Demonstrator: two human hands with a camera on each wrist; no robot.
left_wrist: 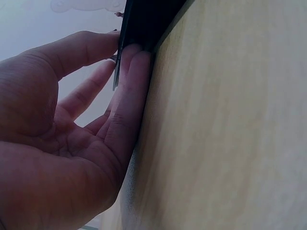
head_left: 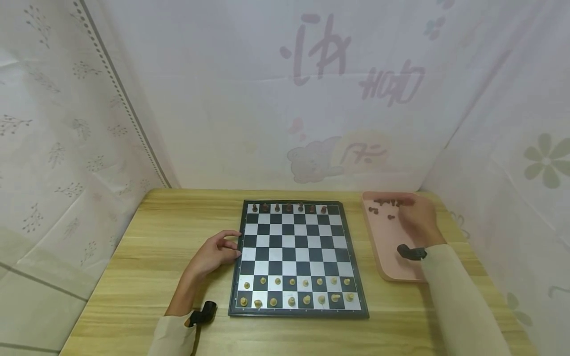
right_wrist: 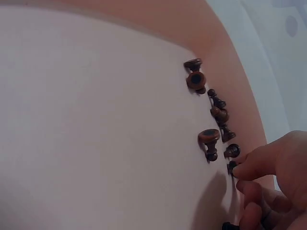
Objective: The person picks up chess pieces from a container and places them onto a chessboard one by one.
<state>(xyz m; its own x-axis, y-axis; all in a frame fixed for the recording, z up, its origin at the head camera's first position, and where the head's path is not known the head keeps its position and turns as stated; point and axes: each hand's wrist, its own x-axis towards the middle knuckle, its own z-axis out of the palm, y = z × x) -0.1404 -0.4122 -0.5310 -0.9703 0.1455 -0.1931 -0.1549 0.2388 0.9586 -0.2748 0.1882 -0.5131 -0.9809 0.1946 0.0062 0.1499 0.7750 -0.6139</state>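
The chessboard [head_left: 288, 254] lies on the table. My left hand [head_left: 218, 253] holds its left edge; in the left wrist view the thumb and one finger meet the rim [left_wrist: 118, 60] while other fingers tuck in beneath it. Over the far right of the pink tray [head_left: 389, 252] is my right hand [head_left: 416, 215]. Its fingertips pinch a small dark brown chess piece [right_wrist: 232, 167], largely covered by the thumb, so its kind is hidden. Several dark brown pawns [right_wrist: 209, 143] lie tipped over along the tray wall close by.
Dark brown pieces [head_left: 288, 207] stand along the board's far row, whose right corner square is bare. Two rows of cream pieces [head_left: 291, 300] stand on the near side. A white patterned cloth [head_left: 222, 99] hangs behind the wooden table [head_left: 169, 232].
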